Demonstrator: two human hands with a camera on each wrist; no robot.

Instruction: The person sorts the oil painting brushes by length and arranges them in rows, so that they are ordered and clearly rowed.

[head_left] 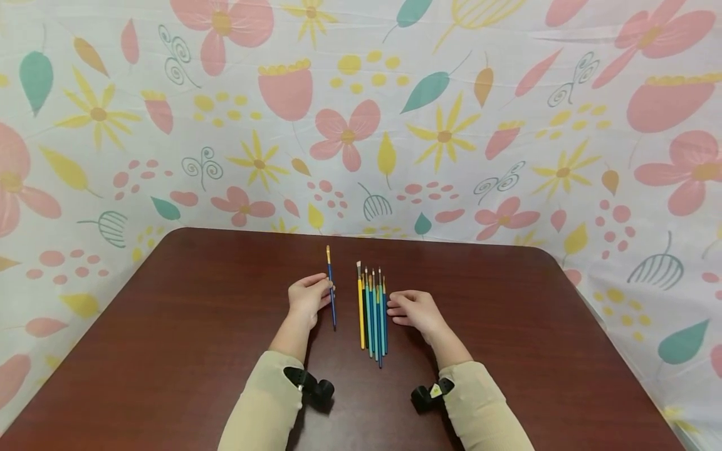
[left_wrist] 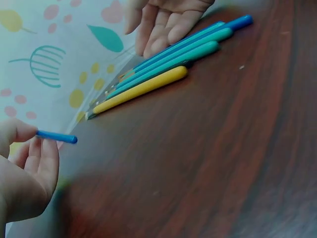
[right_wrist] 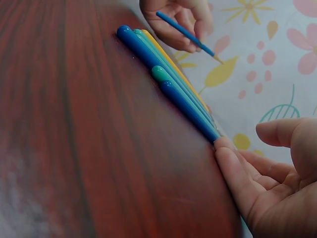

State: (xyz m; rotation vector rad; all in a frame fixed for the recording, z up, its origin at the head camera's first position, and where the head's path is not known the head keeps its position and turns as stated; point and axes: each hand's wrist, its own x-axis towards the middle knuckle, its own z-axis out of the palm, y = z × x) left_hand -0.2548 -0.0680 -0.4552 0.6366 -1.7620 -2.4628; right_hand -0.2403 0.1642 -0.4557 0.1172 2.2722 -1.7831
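Between thumb and fingers my left hand pinches a thin blue paintbrush, its tan bristles pointing toward the far edge. To its right, several paintbrushes lie side by side on the table: a yellow paintbrush at the left end, then dark green, teal and blue ones. My right hand rests at the right side of this row. In the right wrist view its fingertips are right at the outermost blue paintbrush, the thumb standing apart and the fingers loosely extended.
The dark brown wooden table has rounded far corners. Behind it hangs a white cloth printed with flowers and leaves. A black wrist camera sits on the left sleeve, another black camera on the right one.
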